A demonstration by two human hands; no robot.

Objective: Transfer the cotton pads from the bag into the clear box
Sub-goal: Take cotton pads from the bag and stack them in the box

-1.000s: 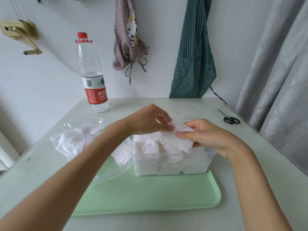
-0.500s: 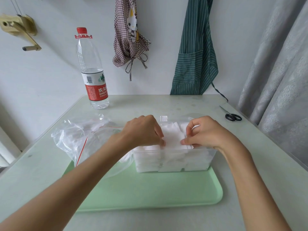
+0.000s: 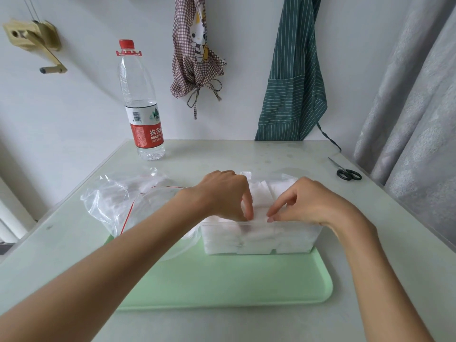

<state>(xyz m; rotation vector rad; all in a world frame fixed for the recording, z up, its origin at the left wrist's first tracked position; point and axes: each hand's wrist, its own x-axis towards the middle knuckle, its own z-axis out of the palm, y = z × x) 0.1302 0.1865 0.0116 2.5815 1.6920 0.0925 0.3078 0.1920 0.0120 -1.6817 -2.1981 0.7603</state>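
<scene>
A clear box stands on the green tray, packed with white cotton pads up to its rim. Both my hands are over the box. My left hand curls its fingers down onto the near edge of the top pads, just behind the front wall. My right hand meets it from the right, with thumb and forefinger pinching the same edge. The clear zip bag with a red seal line lies left of the box, partly on the tray, with more white pads inside; my left forearm crosses over it.
A water bottle with a red label stands at the table's back left. Black scissors lie at the right edge. Two aprons hang on the wall behind. A grey curtain borders the right side.
Both hands have come down from above the box with the stack of pads, and now hold it low inside the box at the front wall.
</scene>
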